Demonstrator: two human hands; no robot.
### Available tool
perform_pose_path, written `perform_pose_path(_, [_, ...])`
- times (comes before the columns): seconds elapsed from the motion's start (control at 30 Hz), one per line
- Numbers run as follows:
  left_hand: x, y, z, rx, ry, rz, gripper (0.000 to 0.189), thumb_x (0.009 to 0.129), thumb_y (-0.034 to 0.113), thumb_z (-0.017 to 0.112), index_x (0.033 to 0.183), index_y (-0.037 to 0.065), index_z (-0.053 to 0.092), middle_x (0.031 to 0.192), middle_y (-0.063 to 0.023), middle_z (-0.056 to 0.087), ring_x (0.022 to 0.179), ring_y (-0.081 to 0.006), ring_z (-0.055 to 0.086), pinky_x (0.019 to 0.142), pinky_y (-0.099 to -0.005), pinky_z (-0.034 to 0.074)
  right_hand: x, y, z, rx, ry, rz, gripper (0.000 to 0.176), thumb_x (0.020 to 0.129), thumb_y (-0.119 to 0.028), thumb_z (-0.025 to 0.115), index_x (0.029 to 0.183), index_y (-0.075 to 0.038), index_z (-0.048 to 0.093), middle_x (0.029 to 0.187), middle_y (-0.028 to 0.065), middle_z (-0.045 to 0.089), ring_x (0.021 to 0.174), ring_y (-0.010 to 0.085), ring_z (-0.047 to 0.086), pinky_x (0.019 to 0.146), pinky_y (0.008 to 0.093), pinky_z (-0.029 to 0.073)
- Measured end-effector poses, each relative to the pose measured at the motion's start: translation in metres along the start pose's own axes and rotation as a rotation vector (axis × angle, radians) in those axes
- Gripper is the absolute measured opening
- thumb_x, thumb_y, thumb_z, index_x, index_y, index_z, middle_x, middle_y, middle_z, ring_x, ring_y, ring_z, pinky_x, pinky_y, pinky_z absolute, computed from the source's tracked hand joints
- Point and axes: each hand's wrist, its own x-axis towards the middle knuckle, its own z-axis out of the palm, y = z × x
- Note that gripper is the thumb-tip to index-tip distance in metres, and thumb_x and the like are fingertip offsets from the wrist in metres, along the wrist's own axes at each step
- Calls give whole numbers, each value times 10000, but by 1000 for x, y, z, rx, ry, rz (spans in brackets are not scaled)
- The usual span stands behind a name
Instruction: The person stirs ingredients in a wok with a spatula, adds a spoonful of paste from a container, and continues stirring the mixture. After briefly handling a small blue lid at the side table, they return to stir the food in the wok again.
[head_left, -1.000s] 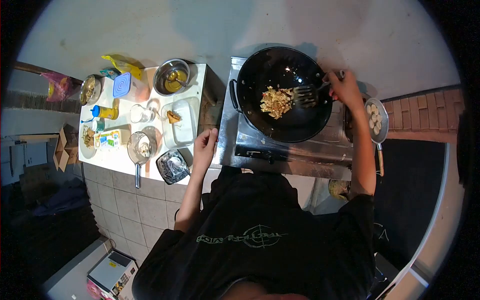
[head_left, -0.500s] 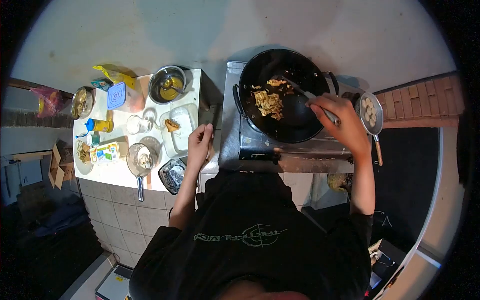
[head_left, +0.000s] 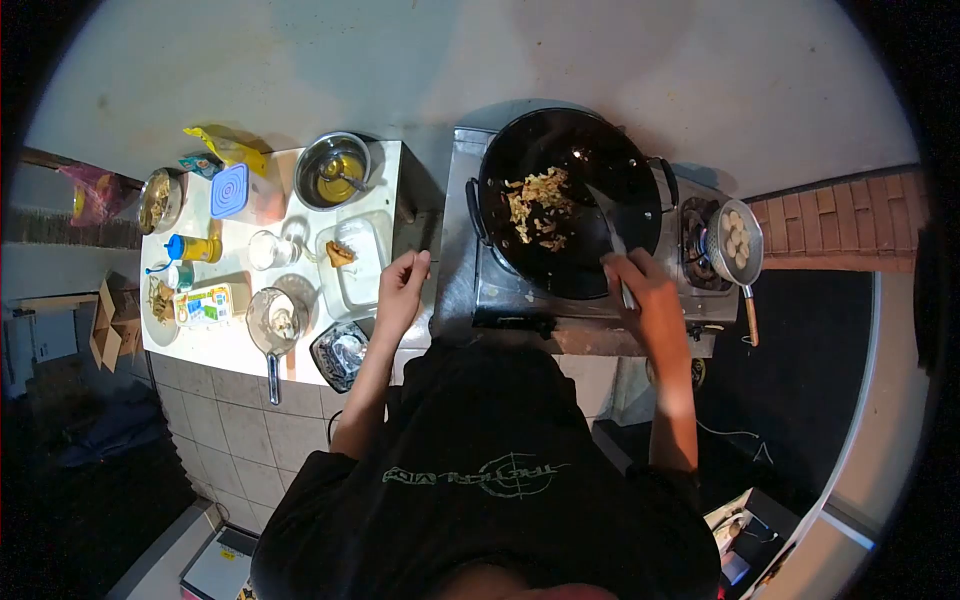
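My right hand [head_left: 648,295] is wrapped around the handle of a metal spatula [head_left: 611,228] over the near right part of a black wok [head_left: 625,185]. The spatula's blade slants into the right half of the wok, apart from the food. Chopped, scrambled-looking food [head_left: 538,203] lies loosely spread in the left half, yellow and brown. Off to the left, my left hand [head_left: 401,292] hovers beside the near right corner of a clear rectangular container [head_left: 372,270]. Its fingers are curled in, and nothing shows in them. A brown piece of food [head_left: 340,254] rests in that container.
A small pan [head_left: 752,262] of pale round pieces sits over a blue flame on the right burner, its wooden handle pointing toward me. The white table [head_left: 225,355] on the left bears a metal bowl [head_left: 306,178], a strainer [head_left: 270,340], a lidded box [head_left: 229,195] and a black dish [head_left: 330,375].
My right hand has moved left and toward my body. The spatula blade has swung right, away from the food, which now lies more scattered. My left hand has stayed nearly still.
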Motion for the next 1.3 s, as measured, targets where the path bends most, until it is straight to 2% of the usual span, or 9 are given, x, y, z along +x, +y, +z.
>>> perform_pose_path(0.23, [2,0,10,-6,49,-10,435,1042,303,553,721,15,498,664,27,438,665,-58,398,619,-247,330,-27,-16,4,142,-169,-40,230,843,-27,678,1068,-59,645,872,154,553,784,372,616,669,441,484])
perform_pose_path(0.37, [-1,0,19,-9,36,-10,419,1041,296,559,735,14,511,664,23,453,668,-60,411,623,-248,341,-8,8,36,195,-8,98,159,893,-67,658,1049,-48,635,862,169,556,772,372,616,665,451,482])
perform_pose_path(0.47, [-3,17,27,-22,76,24,400,1040,281,563,733,26,527,653,30,451,652,-54,411,600,-245,339,-1,-8,25,225,105,103,129,900,-49,640,1027,-43,620,820,173,560,746,375,614,663,456,479])
perform_pose_path(0.63, [-2,28,35,-62,152,-7,402,1046,272,546,701,75,480,660,61,398,631,-45,368,578,-236,297,0,-27,21,457,4,73,78,904,-36,618,974,-42,584,813,181,574,740,386,614,668,455,487])
perform_pose_path(0.77, [-2,29,43,-80,201,8,399,1045,259,550,690,93,472,652,64,390,616,-49,369,572,-237,297,28,-3,55,365,144,60,76,899,-38,616,948,-26,560,812,208,584,746,412,626,637,466,493])
perform_pose_path(1.0, [-2,15,46,-63,213,3,404,1047,260,546,687,93,471,642,62,389,604,-52,364,566,-242,300,39,-25,42,471,188,23,57,899,-43,608,940,-19,576,784,222,607,713,412,648,620,455,504])
perform_pose_path(1.1, [-2,20,50,-53,220,-3,407,1048,261,543,686,91,471,643,60,391,604,-52,365,566,-242,300,54,-5,54,428,174,9,50,893,-19,606,923,-15,567,804,225,634,742,388,678,624,450,515])
perform_pose_path(1.17, [-1,18,49,-59,216,-11,407,1049,262,541,686,89,477,642,58,394,605,-52,366,567,-240,300,61,16,51,449,281,17,48,904,-30,601,929,-14,564,802,216,643,758,357,697,645,450,523])
perform_pose_path(1.3, [-1,20,48,-49,242,-2,404,1049,260,541,689,86,483,643,56,396,604,-52,366,566,-241,303,71,51,1,512,199,114,73,931,-68,603,960,-2,611,799,190,639,742,312,676,672,403,513])
